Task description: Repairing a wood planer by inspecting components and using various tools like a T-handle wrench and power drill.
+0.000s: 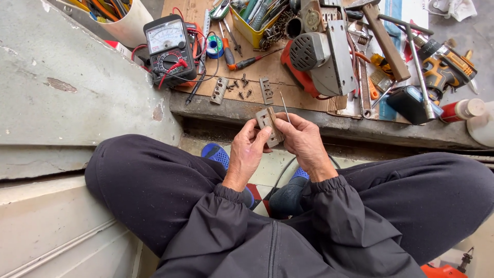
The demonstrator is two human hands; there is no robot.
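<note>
My left hand (247,150) and my right hand (303,140) meet in front of me, above my knees. Together they grip a small tan metal hinge (267,123) with slots in it, folded so its two leaves stand at an angle. A thin metal pin (284,106) rises from the fingers of my right hand, just right of the hinge. Two similar hinge leaves (219,90) (266,90) lie on the cardboard beyond, with several dark screws (242,87) between them.
An analog multimeter (169,47) with red and black leads sits at the back left. A yellow box of tools (252,23), an orange power sander (319,59), a cordless drill (445,67), a wooden-handled hammer (386,41) and a white bucket (123,18) crowd the ledge. A concrete slab (67,87) lies left.
</note>
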